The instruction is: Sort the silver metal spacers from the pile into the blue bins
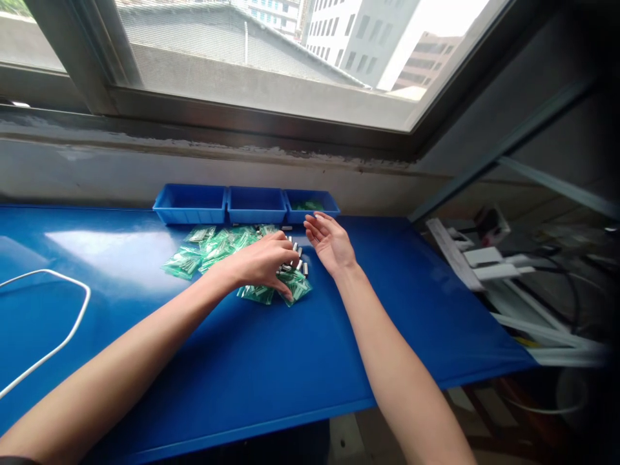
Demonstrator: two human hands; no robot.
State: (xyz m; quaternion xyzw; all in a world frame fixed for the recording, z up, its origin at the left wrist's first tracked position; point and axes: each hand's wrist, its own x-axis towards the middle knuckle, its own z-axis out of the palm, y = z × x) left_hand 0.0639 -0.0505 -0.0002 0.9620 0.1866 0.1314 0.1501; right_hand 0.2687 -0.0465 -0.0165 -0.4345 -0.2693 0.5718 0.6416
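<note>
My left hand (268, 260) hovers over a pile of clear bags with green contents (220, 248), fingers curved and thumb spread apart, with nothing visible in its grip. A green bag (296, 287) lies just under its thumb, though whether they touch I cannot tell. Small silver-and-black pieces (299, 265) are scattered beside its fingertips, partly hidden by the hand. To their right, my right hand (333, 244) is open and turned palm inward, fingers loosely extended in front of the right-hand blue bin (320, 212). No object shows in that palm.
A middle bin (256, 216) and a left bin (190, 216) stand in line along the wall below the window. The right bin holds green pieces. A white cable (80, 316) curves over the blue tabletop (290, 368) at left. Metal framing (508, 323) stands past the table's right edge.
</note>
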